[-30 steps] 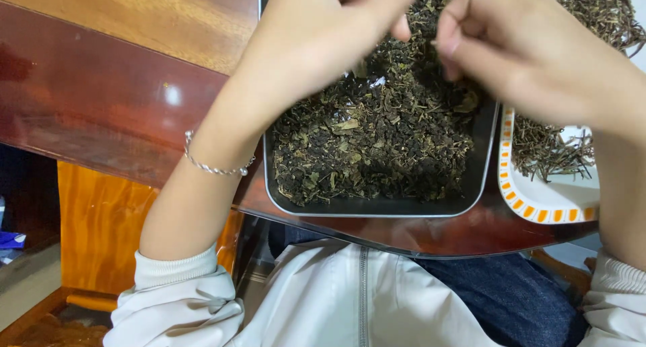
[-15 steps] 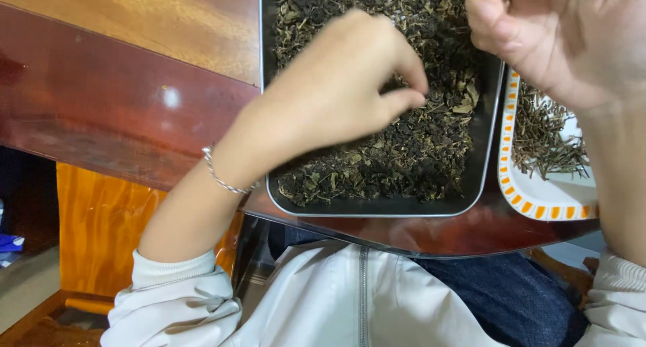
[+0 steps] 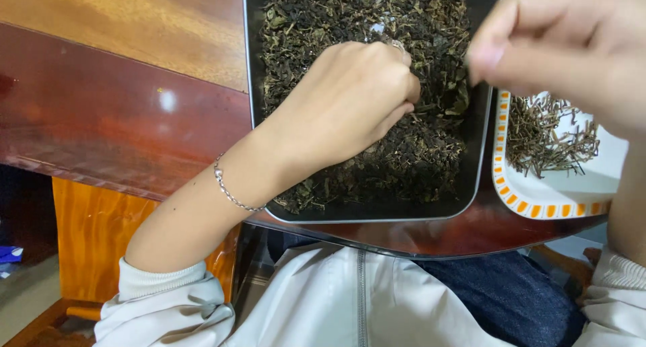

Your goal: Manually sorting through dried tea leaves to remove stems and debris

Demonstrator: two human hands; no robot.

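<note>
A person sits at a dark wooden table (image 3: 121, 118). A black metal tray (image 3: 481, 152) of dried dark leaves (image 3: 404, 158) lies at the table's near edge. The left hand (image 3: 350, 101), a thin silver bracelet (image 3: 232, 192) on its wrist, rests on the leaves with fingers curled together, pinching into them. The right hand (image 3: 572, 47) hovers blurred above a white plate (image 3: 538, 199) holding brown stems (image 3: 548, 138), fingertips pressed together; whether they hold anything cannot be told.
</note>
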